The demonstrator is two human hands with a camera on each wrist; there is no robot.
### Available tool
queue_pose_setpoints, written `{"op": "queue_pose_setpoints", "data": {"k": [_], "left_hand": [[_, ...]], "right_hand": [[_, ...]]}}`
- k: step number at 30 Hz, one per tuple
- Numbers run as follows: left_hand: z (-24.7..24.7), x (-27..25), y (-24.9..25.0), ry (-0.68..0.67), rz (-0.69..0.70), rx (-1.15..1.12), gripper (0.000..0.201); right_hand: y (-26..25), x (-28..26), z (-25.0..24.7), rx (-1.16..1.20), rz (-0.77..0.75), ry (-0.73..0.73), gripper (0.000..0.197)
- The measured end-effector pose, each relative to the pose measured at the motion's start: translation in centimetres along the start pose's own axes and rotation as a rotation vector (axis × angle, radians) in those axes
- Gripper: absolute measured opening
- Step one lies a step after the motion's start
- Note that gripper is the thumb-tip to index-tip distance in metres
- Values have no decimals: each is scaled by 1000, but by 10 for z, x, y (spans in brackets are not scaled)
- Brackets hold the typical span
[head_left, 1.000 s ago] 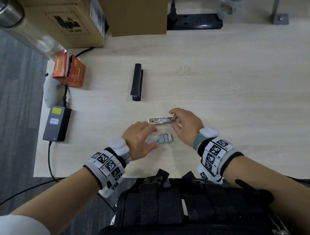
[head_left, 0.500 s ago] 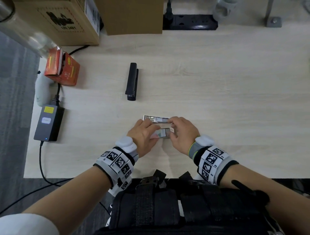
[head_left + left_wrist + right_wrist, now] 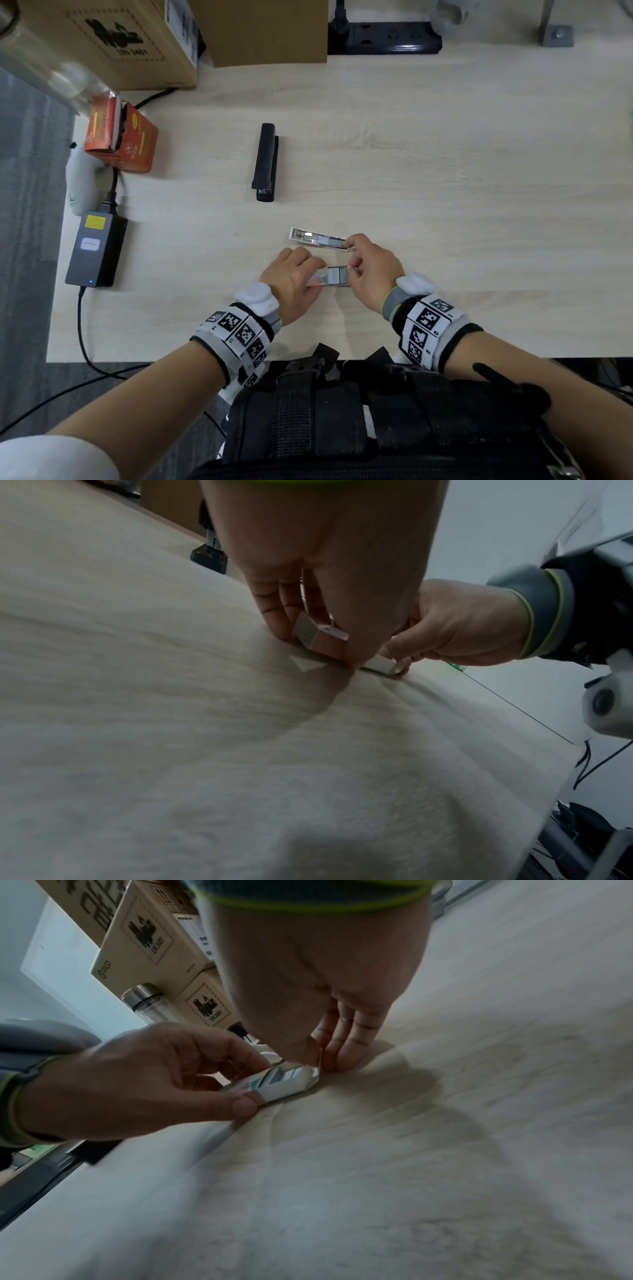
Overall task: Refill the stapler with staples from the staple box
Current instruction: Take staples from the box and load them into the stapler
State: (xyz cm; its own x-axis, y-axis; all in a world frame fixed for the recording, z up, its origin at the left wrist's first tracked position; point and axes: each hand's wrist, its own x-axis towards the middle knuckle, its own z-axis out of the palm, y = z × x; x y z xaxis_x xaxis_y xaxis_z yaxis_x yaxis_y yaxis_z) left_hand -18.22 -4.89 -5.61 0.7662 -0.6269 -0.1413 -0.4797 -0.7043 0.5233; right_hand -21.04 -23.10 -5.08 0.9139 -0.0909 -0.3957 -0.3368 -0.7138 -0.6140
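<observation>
Hands on the staple box

Box (image 3: 331, 276) low on the desk (image 3: 445, 171), near the front edge, pinned from both ends. Left hand (image 3: 291, 279) clamped on its pink end, thumb and fingers pinching the sides (clear from the left wrist view, box (image 3: 320, 637) squeezed between thumb and fingertips). Right hand (image 3: 371, 270) curled round the other end, thumb on the tray's end (image 3: 274, 1081), fingers curled behind, pressed to the desk. Tray partly slid out, grey staple strips showing. Just beyond the box, a silver staple rail (image 3: 318, 238) flat on the desk, right-hand fingertip touching its right end. Stapler (image 3: 265, 162) black, closed, lying well apart, further back and to the left. Off at the left edge: orange carton (image 3: 120, 140), power brick (image 3: 96, 250) with cable. At the back: cardboard boxes (image 3: 102, 41) and power strip (image 3: 383, 37).
</observation>
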Motion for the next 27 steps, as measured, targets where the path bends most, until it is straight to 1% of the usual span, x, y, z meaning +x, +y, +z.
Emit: {"op": "queue_pose_setpoints", "data": {"k": [7,10,12,14,21,27], "left_hand": [[-1,-2,-2,-21,-2,-11,34],[0,-1,-2,-23,-6,-14,34],[0,-1,-2,-22,-10,-8,35],[0,-1,-2,-27,-18,-12,35],[-4,0,-2,-30,-12,-20,34],[-3,1,-3,-32,-10,-34,31]], "right_hand": [[4,-3,-2,-20,-24,9,41],[2,-8,-3,-33,-143,81,38],[-3,-12,-3,-28,-216,58,36],[-6,-14,1,-7,-245,24,35],[-11,-9,9,-15,-222,-30,37],[-16,-8,7,-53,-269,-83,34]]}}
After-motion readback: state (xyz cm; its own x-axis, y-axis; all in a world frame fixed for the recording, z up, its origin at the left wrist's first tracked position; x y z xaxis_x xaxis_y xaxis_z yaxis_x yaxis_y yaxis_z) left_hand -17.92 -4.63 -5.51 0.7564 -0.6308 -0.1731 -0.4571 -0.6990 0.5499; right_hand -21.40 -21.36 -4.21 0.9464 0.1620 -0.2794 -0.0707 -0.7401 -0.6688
